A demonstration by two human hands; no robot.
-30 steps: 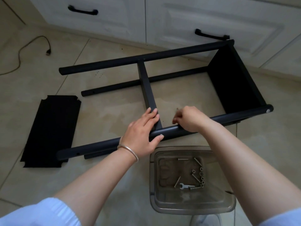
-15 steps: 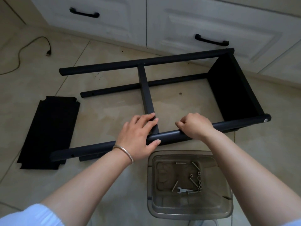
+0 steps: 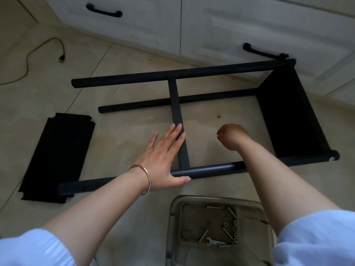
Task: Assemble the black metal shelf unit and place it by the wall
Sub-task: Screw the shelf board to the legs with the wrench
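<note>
The black shelf frame (image 3: 192, 96) lies on its side on the tiled floor (image 3: 134, 131), filling the middle of my view, its long tubes running from 9 to 3 o'clock. My left hand (image 3: 163, 160) lies flat across the near tube (image 3: 211, 169), fingers (image 3: 177, 132) straight and spread, their tips reaching the crossbar (image 3: 177, 116) that joins the near and far tubes; my thumb rests along the near tube, pointing toward 3 o'clock. A bangle (image 3: 146, 179) sits on that wrist. My right hand (image 3: 230, 137) hangs above the floor inside the frame, at 3 o'clock from the crossbar and apart from it, fingers curled under; I cannot tell whether they pinch anything. A fitted black panel (image 3: 288, 112) closes the frame's end at 3 o'clock. A loose shelf panel (image 3: 57, 158) lies flat on the floor at 9 o'clock, its near corner just beside the near tube's end. At 6 o'clock a clear bin (image 3: 174, 237) holds bolts (image 3: 230, 212) and a small wrench (image 3: 213, 242).
</note>
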